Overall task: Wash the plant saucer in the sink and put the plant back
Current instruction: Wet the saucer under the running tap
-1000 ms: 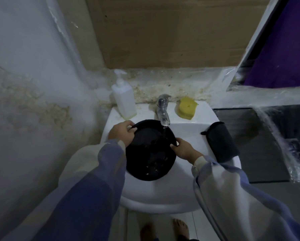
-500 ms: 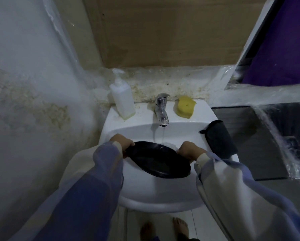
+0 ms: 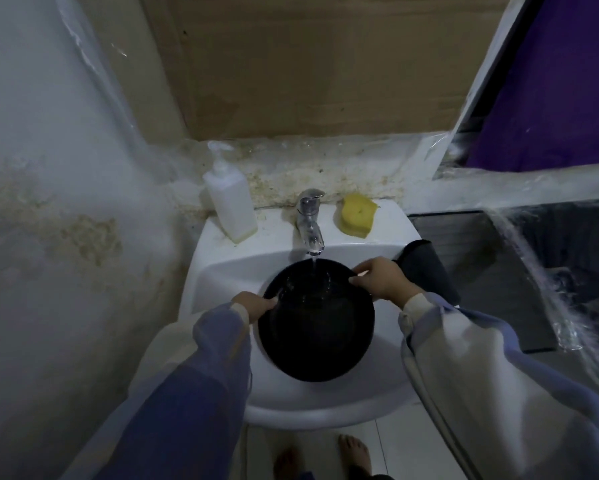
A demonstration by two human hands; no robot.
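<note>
Left hand (image 3: 253,304): fingers curled on the saucer's (image 3: 315,337) left rim.
Saucer: black, round, over the sink (image 3: 218,258) basin, its far half under the tap's (image 3: 310,220) stream.
Right hand (image 3: 383,280): pinches the far-right rim, nearer the tap.
Hidden: saucer's underside; plant not in view; dirt unreadable in dim light.

One head-worn wide-angle view: looks forward and steeply down onto the sink (image 3: 215,258) from close above. Top of frame shows cardboard (image 3: 326,64), bottom edge shows bare feet (image 3: 355,452). Dim; straight edges probably bowed by lens.
</note>
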